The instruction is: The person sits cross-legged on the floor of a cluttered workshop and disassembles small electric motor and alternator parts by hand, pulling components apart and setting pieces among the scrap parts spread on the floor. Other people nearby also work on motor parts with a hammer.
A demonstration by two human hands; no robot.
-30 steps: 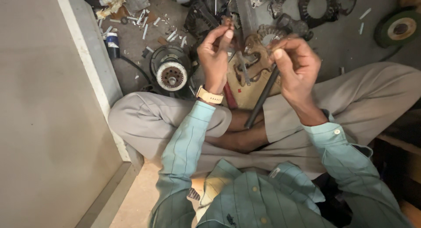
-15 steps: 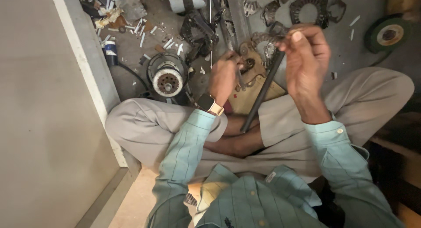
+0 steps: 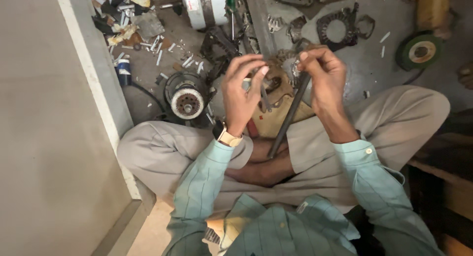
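2 hands: right hand (image 3: 322,76) pinches a dark rod (image 3: 288,119) (tilted); left hand (image 3: 241,91) grips a thin pin (image 3: 264,99).

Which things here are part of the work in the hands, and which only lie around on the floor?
In hand:
left hand
right hand
dark metal rod
brown metal part

Lying about:
round motor rotor
white cylindrical motor
green disc
ring-shaped stator

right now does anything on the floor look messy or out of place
Yes: small white scraps lie strewn over the grey floor at upper left, among loose dark metal parts. Both hands work above a brown part.
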